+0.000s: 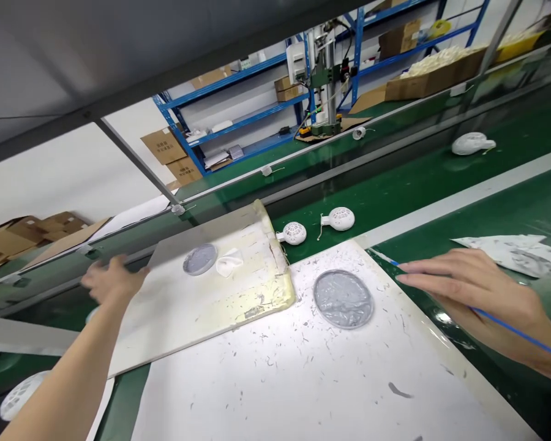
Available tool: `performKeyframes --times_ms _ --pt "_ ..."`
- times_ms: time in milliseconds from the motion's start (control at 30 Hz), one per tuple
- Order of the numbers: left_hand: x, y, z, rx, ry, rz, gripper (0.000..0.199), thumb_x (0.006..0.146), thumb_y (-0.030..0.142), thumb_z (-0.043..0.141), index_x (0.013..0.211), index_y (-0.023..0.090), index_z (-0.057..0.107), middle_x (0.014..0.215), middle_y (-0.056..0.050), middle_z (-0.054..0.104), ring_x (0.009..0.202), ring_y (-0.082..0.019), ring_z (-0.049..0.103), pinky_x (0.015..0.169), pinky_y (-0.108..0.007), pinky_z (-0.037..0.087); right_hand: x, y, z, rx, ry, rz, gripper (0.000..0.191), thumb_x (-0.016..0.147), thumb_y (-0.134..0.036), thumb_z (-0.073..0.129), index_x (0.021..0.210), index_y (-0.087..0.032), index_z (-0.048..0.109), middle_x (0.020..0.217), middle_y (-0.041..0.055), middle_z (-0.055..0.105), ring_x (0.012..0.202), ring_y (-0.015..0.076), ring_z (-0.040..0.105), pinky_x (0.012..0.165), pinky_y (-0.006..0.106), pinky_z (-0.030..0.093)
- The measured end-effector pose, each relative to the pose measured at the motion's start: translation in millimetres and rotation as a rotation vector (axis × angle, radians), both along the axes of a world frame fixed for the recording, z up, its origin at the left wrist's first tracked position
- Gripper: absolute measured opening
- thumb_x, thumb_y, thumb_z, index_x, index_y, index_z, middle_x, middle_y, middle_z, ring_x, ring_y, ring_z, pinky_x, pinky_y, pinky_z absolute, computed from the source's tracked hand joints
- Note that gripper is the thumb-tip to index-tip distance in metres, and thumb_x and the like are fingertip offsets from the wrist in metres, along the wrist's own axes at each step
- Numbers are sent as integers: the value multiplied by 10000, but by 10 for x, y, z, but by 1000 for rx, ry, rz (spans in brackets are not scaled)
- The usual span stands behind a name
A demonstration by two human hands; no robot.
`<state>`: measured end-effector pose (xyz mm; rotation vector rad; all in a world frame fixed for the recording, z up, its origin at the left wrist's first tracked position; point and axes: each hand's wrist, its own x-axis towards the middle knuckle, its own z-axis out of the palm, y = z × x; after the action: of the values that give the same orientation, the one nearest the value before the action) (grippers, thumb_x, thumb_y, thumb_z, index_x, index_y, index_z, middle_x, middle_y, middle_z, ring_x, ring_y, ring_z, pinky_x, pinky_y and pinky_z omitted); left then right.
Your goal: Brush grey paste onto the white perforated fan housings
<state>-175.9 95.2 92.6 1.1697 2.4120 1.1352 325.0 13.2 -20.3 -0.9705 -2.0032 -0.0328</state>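
Observation:
My right hand [482, 294] pinches a thin blue brush [517, 334] at the right, its pale tip pointing left over the edge of a stained white board [257, 392]. On that board lies a round dish of grey paste [343, 299]. My left hand [114, 280], somewhat blurred, reaches out at the left with fingers spread, beyond a second board [165, 318]. A smaller grey disc [200, 259] and a crumpled white cloth [229, 262] rest on the second board. Part of a white object shows beneath my left hand.
White perforated fan-like parts [341, 218] [294, 233] sit behind the boards on the green surface, with another white part [472, 143] farther right. Smudged paper [514, 252] lies beyond my right hand. A metal frame [138, 160] crosses behind; blue shelves [252, 116] and cartons stand farther back.

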Motion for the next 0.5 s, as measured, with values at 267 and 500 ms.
performKeyframes --times_ms 267,500 --pt "2067 997 -539 -291 318 -674 648 564 565 809 1062 194 624 1349 -179 507 1212 -429 492 1003 -514 373 -284 84 109 -583 290 -54 181 862 -415 632 839 -267 734 845 22 744 785 224 699 699 357 572" --pt "2615 1236 -803 -443 158 -738 478 426 165 869 836 133 626 1091 -226 649 1215 -510 473 988 -616 345 -376 91 -20 -629 243 97 191 883 -415 605 890 -282 742 889 22 744 860 222 689 754 370 561"
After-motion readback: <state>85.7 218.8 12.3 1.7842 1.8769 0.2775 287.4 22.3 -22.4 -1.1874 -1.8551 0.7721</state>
